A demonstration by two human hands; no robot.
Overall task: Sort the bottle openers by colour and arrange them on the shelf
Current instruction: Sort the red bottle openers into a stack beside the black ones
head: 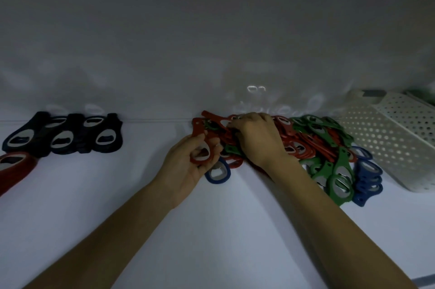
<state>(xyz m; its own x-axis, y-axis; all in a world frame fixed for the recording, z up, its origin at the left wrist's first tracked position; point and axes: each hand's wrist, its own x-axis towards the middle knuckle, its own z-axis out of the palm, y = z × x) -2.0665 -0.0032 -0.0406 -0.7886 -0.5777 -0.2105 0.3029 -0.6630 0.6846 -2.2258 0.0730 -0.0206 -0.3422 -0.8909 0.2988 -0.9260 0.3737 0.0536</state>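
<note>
Head view: the mixed pile of openers (313, 147) lies against the back wall on the white shelf (211, 229), right of centre, with reds, greens and blues tangled together. Left hand (188, 166) grips a red opener (200, 145) by its ring end; its long axis runs away from the person toward the wall, handle tip farthest. Right hand (256, 140) rests palm-down on the pile, fingers curled among the red pieces; whether it has pinched one, I cannot tell. A blue opener (217, 173) lies just beside the left hand, ring toward the person. Dark openers (66, 134) stand in a row far left, well apart from the pile. Judgement: the right hand is nearer the remaining reds, so the next pick is likely its job. A white perforated basket (386, 147) sits at the right.
</note>
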